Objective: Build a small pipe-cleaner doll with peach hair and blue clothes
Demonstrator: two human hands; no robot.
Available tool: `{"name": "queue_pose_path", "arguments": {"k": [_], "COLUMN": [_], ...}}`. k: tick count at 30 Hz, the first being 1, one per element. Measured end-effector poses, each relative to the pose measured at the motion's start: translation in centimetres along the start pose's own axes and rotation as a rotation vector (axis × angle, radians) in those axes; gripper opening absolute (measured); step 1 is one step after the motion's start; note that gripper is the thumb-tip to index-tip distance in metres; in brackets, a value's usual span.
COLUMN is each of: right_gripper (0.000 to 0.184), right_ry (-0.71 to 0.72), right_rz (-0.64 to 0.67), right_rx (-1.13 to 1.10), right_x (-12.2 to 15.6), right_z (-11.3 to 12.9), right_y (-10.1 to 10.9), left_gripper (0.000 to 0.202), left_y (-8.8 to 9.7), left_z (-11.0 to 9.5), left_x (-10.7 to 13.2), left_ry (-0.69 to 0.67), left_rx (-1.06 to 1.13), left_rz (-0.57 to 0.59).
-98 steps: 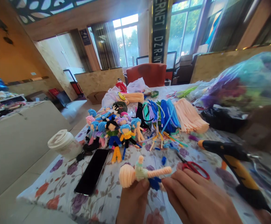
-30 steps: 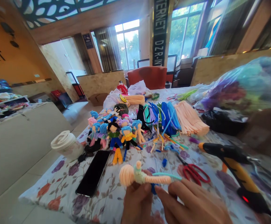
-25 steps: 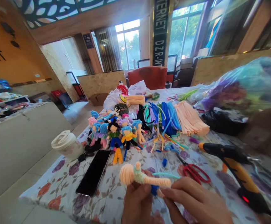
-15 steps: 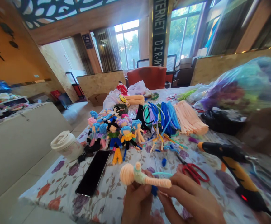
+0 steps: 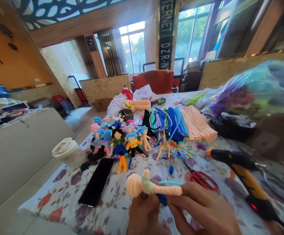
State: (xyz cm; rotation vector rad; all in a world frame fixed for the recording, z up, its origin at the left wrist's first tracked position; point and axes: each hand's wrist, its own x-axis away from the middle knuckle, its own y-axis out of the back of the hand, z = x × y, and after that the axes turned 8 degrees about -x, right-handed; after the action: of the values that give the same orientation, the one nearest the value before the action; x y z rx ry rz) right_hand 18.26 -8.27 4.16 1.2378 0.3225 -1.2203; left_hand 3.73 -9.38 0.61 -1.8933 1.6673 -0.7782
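A peach pipe-cleaner doll [image 5: 134, 185] with a round head, a pale green top and peach legs lies sideways between my hands. My left hand [image 5: 143, 212] pinches it from below at the body. At the leg end, the fingers of my right hand [image 5: 203, 207] are closed near a dark blue pipe cleaner [image 5: 162, 199] beneath the legs; their tips are partly hidden. A light teal pipe cleaner [image 5: 171, 182] shows behind the legs. A small blue scrap [image 5: 171, 170] lies on the cloth beyond the doll.
Finished dolls [image 5: 117, 137] are heaped ahead, beside bundled pipe cleaners [image 5: 173, 122]. A black phone [image 5: 96, 182] and white lidded cup [image 5: 68, 152] are at left. Red-handled scissors [image 5: 203, 181] and a glue gun [image 5: 242, 173] with a lit red light lie at right.
The doll and both hands have shifted very slightly to the right in view. My right fingers sit a little closer around the leg end.
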Motion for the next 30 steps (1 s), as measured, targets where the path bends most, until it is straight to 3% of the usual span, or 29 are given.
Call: {"name": "queue_pose_path", "arguments": {"k": [3,7,11,16,20,26,30], "right_gripper": [0.019,0.011,0.030,0.011,0.009,0.009,0.010], "right_ry": [-0.025,0.048,0.098,0.033,-0.051,-0.102,-0.102], "right_rz": [-0.077,-0.131,-0.119,-0.105,-0.151,-0.095,-0.102], "right_rx": [-0.130,0.041,0.183,-0.002,-0.055,-0.127,-0.157], "right_x": [-0.6,-1.2,-1.0,0.0,0.1,-0.6,-0.8], "right_z": [0.1,0.6,0.7,0.0,-0.1,0.3,0.4], "right_y": [0.2,-0.2,-0.7,-0.4,-0.4,-0.9,-1.1], "left_gripper": [0.025,0.024,0.026,0.025,0.026,0.023,0.024], "left_y": [-0.1,-0.2,-0.2,0.0,0.1,0.8,1.3], "left_z": [-0.2,-0.3,-0.2,0.2,0.3,0.1,0.3], "left_x": [-0.2,0.0,0.4,0.2,0.2,0.2,-0.1], "left_ry": [-0.050,-0.004,0.082,0.048,0.020,0.043,0.153], "left_rx": [0.035,0.074,0.083,0.131,0.136,0.159,0.162], "left_rz": [0.024,0.031,-0.009,-0.019,-0.052,0.050,0.149]}}
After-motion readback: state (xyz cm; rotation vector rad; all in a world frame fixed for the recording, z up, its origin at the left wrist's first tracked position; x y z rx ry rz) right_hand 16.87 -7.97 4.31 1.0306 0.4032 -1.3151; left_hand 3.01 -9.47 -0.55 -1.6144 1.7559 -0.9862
